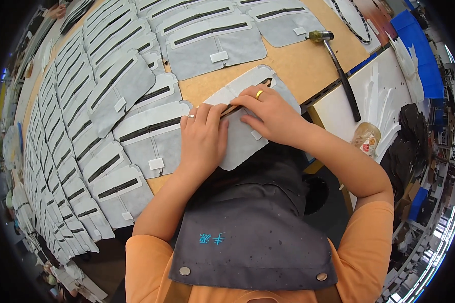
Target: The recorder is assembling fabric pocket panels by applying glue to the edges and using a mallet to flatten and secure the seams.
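A grey panel with a rounded edge lies at the table's near edge, in front of my body. Along it runs a slot with a dark zip strip, partly hidden under my fingers. My left hand has its fingers bent and pinched at the strip's left part. Close beside it, my right hand curls its fingers onto the strip from the right, fingertips almost touching the left ones. A small white tag shows beside my right thumb.
Overlapping rows of similar grey panels cover the tan table to the left and ahead. A hammer lies at the right. Beyond it stand a jar, white strips and a dark pile.
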`<state>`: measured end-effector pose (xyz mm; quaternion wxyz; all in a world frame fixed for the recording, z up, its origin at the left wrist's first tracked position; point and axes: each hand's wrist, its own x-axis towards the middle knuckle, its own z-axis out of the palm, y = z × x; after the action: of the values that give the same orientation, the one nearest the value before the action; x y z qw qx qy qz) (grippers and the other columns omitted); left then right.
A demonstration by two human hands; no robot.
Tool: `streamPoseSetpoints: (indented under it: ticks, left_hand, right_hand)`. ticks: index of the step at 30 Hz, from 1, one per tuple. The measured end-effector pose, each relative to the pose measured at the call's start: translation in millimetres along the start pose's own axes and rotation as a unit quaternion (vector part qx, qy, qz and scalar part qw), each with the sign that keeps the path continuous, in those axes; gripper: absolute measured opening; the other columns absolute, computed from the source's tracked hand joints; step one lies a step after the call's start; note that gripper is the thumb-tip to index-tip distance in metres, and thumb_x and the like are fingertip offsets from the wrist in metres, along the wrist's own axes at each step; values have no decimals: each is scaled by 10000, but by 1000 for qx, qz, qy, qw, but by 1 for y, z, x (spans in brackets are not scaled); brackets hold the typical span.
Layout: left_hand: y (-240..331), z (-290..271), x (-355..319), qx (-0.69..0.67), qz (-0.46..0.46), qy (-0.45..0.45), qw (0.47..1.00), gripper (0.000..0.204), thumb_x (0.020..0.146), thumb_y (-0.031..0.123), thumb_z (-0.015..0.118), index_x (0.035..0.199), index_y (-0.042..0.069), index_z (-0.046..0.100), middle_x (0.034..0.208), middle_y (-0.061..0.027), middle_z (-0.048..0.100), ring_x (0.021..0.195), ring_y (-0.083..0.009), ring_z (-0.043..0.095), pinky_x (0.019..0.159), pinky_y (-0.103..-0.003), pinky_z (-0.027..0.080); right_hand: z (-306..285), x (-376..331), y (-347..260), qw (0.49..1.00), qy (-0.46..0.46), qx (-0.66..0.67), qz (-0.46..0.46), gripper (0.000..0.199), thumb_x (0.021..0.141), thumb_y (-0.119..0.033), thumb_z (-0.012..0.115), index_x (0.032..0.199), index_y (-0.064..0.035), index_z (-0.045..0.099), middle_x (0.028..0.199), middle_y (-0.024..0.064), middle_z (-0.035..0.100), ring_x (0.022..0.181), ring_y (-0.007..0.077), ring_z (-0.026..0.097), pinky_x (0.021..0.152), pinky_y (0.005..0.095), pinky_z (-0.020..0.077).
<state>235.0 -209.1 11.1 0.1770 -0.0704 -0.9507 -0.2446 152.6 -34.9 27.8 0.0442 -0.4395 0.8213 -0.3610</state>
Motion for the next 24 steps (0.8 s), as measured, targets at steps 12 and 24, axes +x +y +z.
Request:
streamPoseSetpoints:
  ticks: [12, 24]
  left_hand:
    - [-10, -26, -35, 55, 8, -25, 998, 225, 806, 31, 631, 1028, 60, 608, 914, -69, 546, 827, -246, 520, 713, -366, 372]
    - [-11, -26, -43, 17, -5, -17, 1000, 175, 808, 13, 634, 976, 53, 611, 930, -89, 555, 891, -288, 527, 806, -390, 395]
  right_hand:
    - [6, -2, -4, 973, -34, -205, -96, 278, 783, -56, 604, 1050, -115, 656, 1024, -21, 632, 1008, 159, 558, 905, 352, 398]
    - [-1, 2, -5, 921, -63, -325, -207, 302, 778, -83, 567, 1075, -115, 617, 1024, -25, 597, 1026, 160, 560, 1043, 405, 337]
